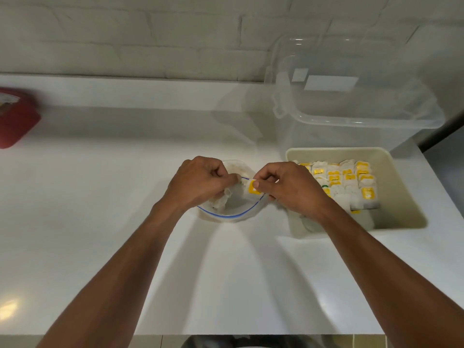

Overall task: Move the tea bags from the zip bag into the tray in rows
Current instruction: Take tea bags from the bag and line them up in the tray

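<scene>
Over the zip bag (226,212), the right hand (291,189) pinches a tea bag (252,189) while the left hand (198,184) grips the bag's mouth. Next, probably, it goes into the tray (399,202), beside the rows.

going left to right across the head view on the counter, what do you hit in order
red container at the left edge → left hand → zip bag with its blue seal → tea bag with a yellow tag, pinched by the right hand → tray with rows of tea bags
</scene>
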